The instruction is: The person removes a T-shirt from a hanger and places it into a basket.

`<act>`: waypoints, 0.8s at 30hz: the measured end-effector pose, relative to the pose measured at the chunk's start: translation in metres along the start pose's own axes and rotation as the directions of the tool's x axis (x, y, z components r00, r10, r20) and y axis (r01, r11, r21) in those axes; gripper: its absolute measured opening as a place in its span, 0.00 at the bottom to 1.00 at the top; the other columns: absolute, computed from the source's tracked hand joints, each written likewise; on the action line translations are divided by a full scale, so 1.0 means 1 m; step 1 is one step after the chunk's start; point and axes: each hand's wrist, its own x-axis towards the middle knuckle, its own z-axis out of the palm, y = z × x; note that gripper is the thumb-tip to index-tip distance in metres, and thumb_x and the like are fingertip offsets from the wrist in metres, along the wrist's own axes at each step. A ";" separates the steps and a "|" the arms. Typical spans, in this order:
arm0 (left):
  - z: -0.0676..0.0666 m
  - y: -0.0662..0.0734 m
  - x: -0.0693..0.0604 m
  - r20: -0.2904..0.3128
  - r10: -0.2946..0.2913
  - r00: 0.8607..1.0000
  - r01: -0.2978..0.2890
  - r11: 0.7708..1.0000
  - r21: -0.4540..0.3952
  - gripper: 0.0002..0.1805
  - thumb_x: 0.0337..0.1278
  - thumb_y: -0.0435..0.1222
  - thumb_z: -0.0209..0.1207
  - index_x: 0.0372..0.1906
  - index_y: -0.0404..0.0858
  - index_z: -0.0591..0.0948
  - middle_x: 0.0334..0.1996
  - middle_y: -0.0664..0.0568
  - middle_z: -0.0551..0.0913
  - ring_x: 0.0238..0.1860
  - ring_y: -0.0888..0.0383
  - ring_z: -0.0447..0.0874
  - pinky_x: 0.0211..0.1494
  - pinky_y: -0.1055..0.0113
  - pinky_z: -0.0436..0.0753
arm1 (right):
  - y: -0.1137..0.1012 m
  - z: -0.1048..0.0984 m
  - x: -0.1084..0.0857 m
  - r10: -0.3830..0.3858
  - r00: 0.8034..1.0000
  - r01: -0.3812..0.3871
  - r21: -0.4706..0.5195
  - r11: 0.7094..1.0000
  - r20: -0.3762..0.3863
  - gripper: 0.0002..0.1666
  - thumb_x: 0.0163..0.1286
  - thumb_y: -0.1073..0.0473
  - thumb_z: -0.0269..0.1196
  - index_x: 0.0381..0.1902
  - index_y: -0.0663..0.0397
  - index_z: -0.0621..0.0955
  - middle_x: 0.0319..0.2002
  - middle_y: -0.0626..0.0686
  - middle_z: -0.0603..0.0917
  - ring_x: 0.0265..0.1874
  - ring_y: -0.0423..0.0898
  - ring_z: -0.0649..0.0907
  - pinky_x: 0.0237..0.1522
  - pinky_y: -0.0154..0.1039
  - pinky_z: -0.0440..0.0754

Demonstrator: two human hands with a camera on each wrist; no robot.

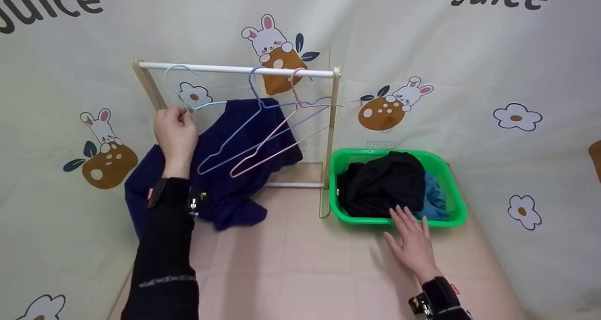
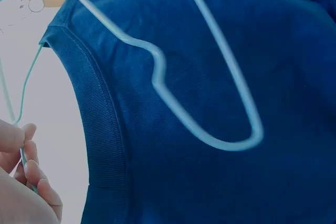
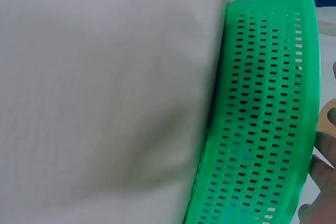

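Note:
My left hand (image 1: 176, 134) pinches the pale green hanger (image 1: 211, 104) at its neck, below the hook. A navy shirt (image 1: 216, 127) drapes from this hanger, its ribbed neckline large in the left wrist view. The hanger's hook overlaps the white rail (image 1: 220, 69); whether it rests on it, I cannot tell. My right hand (image 1: 415, 252), fingers spread, is at the front rim of the green basket (image 1: 366, 220). Its fingertips reach over the rim beside a black garment (image 1: 385, 179) and a teal garment (image 1: 434, 198).
A blue hanger (image 1: 256, 80) and a pink hanger (image 1: 293, 83) hang bare from the rail, in front of the shirt. The rack's right wooden post (image 1: 332, 123) stands close to the basket. A printed curtain (image 1: 469, 146) surrounds the beige table surface (image 1: 300, 263).

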 end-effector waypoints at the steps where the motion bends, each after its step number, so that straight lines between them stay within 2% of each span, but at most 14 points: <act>1: 0.000 -0.003 -0.003 0.000 -0.011 1.000 0.011 1.000 0.005 0.09 0.61 0.28 0.58 0.35 0.23 0.83 0.33 0.34 0.80 0.42 0.37 0.75 0.51 0.49 0.69 | -0.001 -0.001 0.002 -0.008 1.000 0.008 0.009 1.000 -0.007 0.39 0.62 0.51 0.70 0.69 0.54 0.73 0.68 0.59 0.72 0.69 0.59 0.66 0.69 0.67 0.45; 5: 0.000 -0.015 -0.015 0.020 -0.062 0.998 0.062 0.998 0.026 0.15 0.64 0.36 0.59 0.33 0.24 0.82 0.30 0.35 0.79 0.40 0.38 0.75 0.49 0.49 0.69 | -0.008 -0.002 0.010 -0.043 0.999 0.044 0.032 0.999 -0.032 0.38 0.61 0.53 0.71 0.69 0.54 0.73 0.67 0.60 0.73 0.68 0.60 0.68 0.68 0.68 0.47; 13: 0.003 -0.040 -0.045 0.065 -0.147 0.987 0.145 0.989 0.026 0.23 0.70 0.45 0.56 0.30 0.28 0.83 0.31 0.37 0.79 0.39 0.42 0.75 0.47 0.53 0.69 | -0.015 -0.003 0.018 -0.064 0.998 0.066 0.055 0.996 -0.029 0.38 0.61 0.54 0.71 0.68 0.55 0.74 0.67 0.60 0.73 0.68 0.60 0.68 0.67 0.68 0.49; 18: 0.004 -0.055 -0.061 0.053 -0.224 0.973 0.224 0.975 0.009 0.26 0.71 0.49 0.54 0.29 0.31 0.85 0.32 0.39 0.80 0.39 0.44 0.76 0.47 0.54 0.69 | -0.017 -0.003 0.017 -0.061 0.998 0.062 0.068 0.996 -0.025 0.38 0.61 0.54 0.71 0.68 0.56 0.74 0.66 0.61 0.74 0.68 0.60 0.69 0.66 0.70 0.51; 24: 0.006 -0.069 -0.079 0.001 -0.223 0.975 0.223 0.975 -0.021 0.26 0.71 0.47 0.55 0.19 0.32 0.74 0.25 0.42 0.74 0.32 0.47 0.70 0.40 0.59 0.65 | -0.017 -0.002 0.015 -0.048 0.999 0.049 0.071 0.996 -0.013 0.38 0.62 0.54 0.71 0.68 0.55 0.74 0.67 0.60 0.74 0.68 0.60 0.69 0.66 0.69 0.52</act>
